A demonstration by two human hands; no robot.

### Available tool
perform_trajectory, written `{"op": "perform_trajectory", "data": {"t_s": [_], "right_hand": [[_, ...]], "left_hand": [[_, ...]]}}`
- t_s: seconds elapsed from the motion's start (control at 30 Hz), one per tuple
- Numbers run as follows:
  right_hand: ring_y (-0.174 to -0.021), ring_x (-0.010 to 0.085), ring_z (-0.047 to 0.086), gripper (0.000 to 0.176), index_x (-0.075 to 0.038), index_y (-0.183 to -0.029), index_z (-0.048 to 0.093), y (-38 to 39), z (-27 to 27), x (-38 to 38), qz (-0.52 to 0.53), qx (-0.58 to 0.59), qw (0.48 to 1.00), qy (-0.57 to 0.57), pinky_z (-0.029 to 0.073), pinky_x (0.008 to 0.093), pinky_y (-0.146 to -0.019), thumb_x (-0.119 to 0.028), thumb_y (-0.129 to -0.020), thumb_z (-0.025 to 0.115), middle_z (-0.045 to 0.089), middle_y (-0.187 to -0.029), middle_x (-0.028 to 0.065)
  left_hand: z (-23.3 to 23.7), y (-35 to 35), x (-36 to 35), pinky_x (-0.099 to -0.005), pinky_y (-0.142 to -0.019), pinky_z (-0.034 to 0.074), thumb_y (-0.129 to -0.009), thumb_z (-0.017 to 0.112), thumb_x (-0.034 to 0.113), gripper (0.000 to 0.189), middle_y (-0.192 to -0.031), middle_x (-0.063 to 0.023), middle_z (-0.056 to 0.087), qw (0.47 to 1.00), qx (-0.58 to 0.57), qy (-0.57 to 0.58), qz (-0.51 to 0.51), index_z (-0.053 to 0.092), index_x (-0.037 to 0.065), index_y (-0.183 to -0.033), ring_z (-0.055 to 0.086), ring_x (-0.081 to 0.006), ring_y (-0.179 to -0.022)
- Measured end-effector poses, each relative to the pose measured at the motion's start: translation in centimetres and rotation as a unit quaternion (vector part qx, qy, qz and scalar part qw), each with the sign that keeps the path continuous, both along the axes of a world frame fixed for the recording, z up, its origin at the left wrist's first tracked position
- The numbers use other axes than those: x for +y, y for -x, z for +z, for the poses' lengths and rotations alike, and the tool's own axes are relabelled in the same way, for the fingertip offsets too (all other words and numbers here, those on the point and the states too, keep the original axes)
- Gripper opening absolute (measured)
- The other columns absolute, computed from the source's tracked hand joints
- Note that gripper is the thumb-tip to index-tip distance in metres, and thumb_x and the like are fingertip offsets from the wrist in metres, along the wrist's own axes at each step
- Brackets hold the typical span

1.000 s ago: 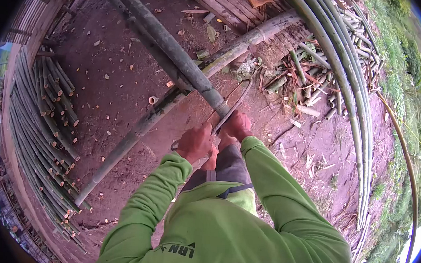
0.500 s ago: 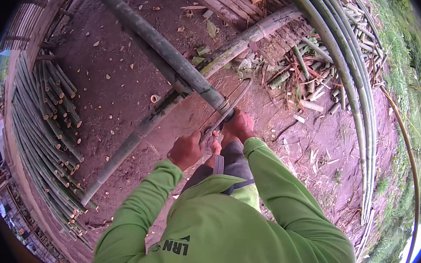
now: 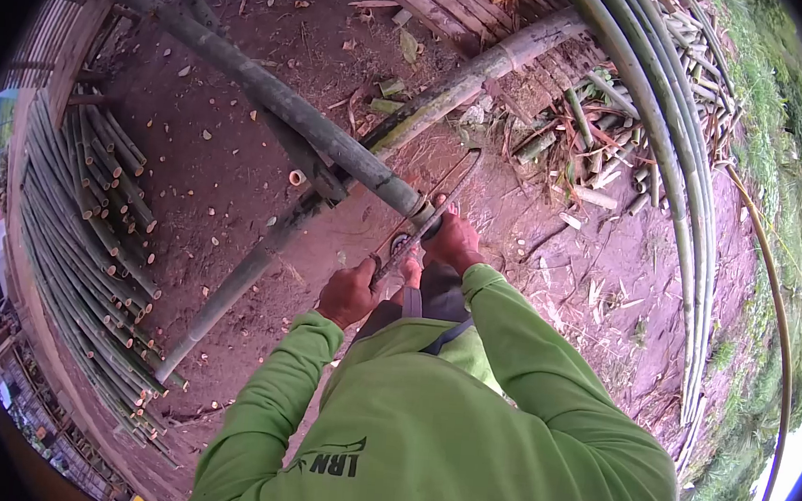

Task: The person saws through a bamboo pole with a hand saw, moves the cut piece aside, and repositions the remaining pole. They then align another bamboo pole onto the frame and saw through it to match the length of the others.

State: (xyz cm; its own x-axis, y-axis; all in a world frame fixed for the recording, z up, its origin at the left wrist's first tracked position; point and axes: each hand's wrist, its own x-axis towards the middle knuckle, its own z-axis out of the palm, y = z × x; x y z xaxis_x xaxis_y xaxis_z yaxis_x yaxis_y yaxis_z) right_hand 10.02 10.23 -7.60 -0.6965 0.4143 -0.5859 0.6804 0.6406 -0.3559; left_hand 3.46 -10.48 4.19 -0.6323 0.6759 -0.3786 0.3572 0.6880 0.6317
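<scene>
Left hand [image 3: 349, 293] closed round the handle of the saw [image 3: 399, 248]; right hand [image 3: 453, 242] clenched on the bamboo pole [image 3: 281, 104] end beside the blade; pole looks stiff, smooth, long, heavy (propped across another pole [image 3: 238, 280]); best gripped near the cut

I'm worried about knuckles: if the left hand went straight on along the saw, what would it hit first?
Likely the bamboo pole, where the saw crosses it near its end; the right hand sits just beyond. Depth is unclear.

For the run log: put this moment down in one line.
left hand: grips saw | right hand: on pole end | saw: across pole
</scene>
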Motion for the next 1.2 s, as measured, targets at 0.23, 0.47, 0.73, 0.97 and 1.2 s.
{"op": "perform_trajectory", "data": {"t_s": [0.23, 0.47, 0.73, 0.97, 1.2], "right_hand": [[-0.088, 0.0371, 0.067, 0.043, -0.008, -0.099, 0.065, 0.6, 0.5, -0.3, 0.007, -0.008, 0.999, 0.043, 0.053, 0.045, -0.08, -0.033, -0.065, 0.072, 0.069, -0.091, 0.0199], [-0.122, 0.0355, 0.047, 0.075, 0.001, -0.125, 0.047, 1.4, 1.5, -0.1, 0.003, -0.083, 0.993, 0.084, 0.043, 0.0431, -0.1, -0.034, -0.065, 0.076, 0.049, -0.128, 0.0245], [-0.117, 0.0348, 0.054, 0.072, 0.0, -0.12, 0.051, 1.8, 1.5, 0.0, -0.021, -0.068, 0.992, 0.108, 0.047, 0.0433, -0.096, -0.034, -0.062, 0.078, 0.056, -0.119, 0.0215], [-0.12, 0.0338, 0.05, 0.055, -0.007, -0.103, 0.066, 1.4, 2.3, -0.4, -0.033, -0.064, 0.991, 0.114, 0.046, 0.0431, -0.098, -0.037, -0.06, 0.079, 0.053, -0.126, 0.0206], [-0.093, 0.0349, 0.067, 0.048, -0.009, -0.101, 0.066, 2.1, 4.0, 2.5, -0.044, -0.034, 0.996, 0.073, 0.053, 0.044, -0.082, -0.041, -0.066, 0.073, 0.069, -0.096, 0.0189]], "left_hand": [[9.8, -3.8, -8.2, -0.0494, -0.053, 0.05, -0.08, 0.065, 0.02, 0.024, -0.064, -0.0201, 0.061, 0.995, -0.023, 0.091, 0.016, 0.055, 0.003, -0.093, 0.064, -0.0386, -0.06], [-4.2, 0.9, 6.6, -0.0545, -0.059, 0.049, -0.083, 0.063, 0.027, 0.025, -0.068, -0.0236, 0.062, 0.998, 0.035, 0.031, 0.04, 0.056, 0.004, -0.087, 0.063, -0.0425, -0.067], [8.9, -4.7, -7.9, -0.0509, -0.053, 0.05, -0.082, 0.064, 0.02, 0.021, -0.067, -0.0228, 0.061, 0.998, 0.004, 0.064, 0.021, 0.054, 0.005, -0.092, 0.063, -0.0404, -0.06], [-3.0, 0.4, 4.2, -0.0537, -0.061, 0.048, -0.083, 0.064, 0.026, 0.023, -0.067, -0.0222, 0.062, 0.998, 0.017, 0.029, 0.048, 0.056, 0.004, -0.086, 0.062, -0.0442, -0.069], [6.6, -1.8, -3.1, -0.0523, -0.054, 0.048, -0.082, 0.063, 0.019, 0.019, -0.063, -0.0212, 0.06, 0.999, 0.013, 0.036, 0.004, 0.054, 0.005, -0.091, 0.061, -0.0423, -0.06]]}}
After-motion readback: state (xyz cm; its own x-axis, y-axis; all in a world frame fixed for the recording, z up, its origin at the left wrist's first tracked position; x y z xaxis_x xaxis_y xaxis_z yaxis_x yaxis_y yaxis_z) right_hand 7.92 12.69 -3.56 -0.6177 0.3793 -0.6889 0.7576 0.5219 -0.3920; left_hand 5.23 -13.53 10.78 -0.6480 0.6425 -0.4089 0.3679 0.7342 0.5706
